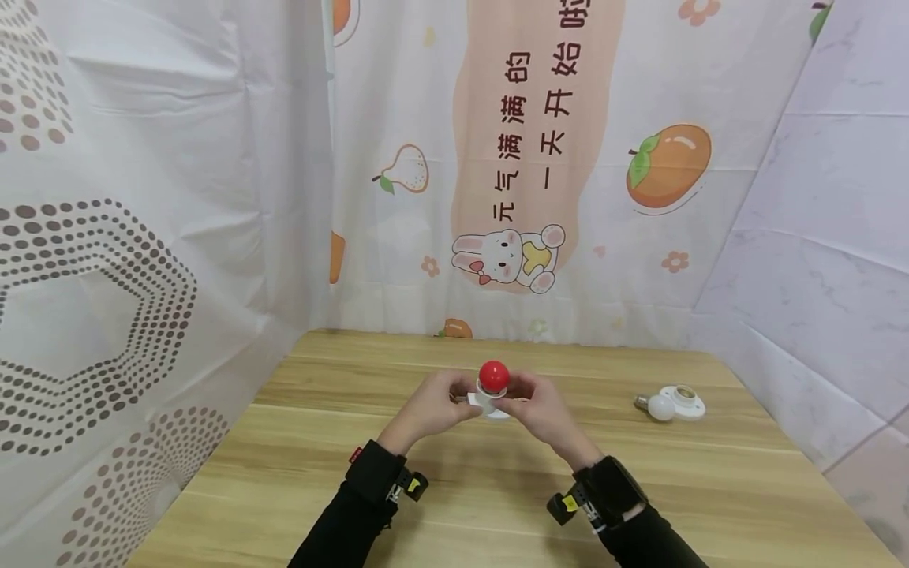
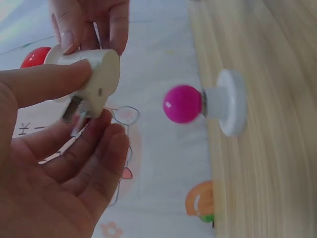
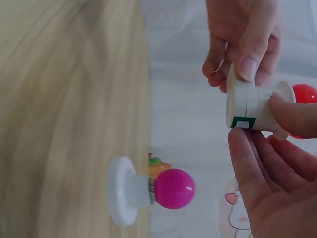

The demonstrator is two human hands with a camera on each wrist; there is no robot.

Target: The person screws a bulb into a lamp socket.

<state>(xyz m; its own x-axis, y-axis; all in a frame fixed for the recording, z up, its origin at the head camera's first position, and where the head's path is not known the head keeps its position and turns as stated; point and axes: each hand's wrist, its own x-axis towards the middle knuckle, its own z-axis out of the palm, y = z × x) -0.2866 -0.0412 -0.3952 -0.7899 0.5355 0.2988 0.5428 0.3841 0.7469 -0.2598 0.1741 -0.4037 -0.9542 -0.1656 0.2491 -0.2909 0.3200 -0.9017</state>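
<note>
Both hands hold a white plug-in lamp socket point(image 2: 110, 69) above the table, with a red bulb point(image 1: 493, 376) in its upper end. My left hand point(image 1: 435, 404) pinches the plug end between thumb and fingers; metal prongs point(image 2: 73, 109) stick out there in the left wrist view. From the other side my right hand point(image 1: 545, 410) grips the socket's body, thumb near the bulb's collar. A green-and-white label point(image 3: 243, 122) shows on the socket in the right wrist view. Behind it, a magenta bulb point(image 2: 182, 104) sits in a white round-based lamp holder point(image 2: 235, 104) on the table.
Toward the right of the wooden table point(image 1: 341, 394), a white bulb point(image 1: 661, 408) lies against another round white lamp holder point(image 1: 690, 407), whose socket holds no bulb. Printed curtains point(image 1: 398, 260) hang behind the table and along both sides.
</note>
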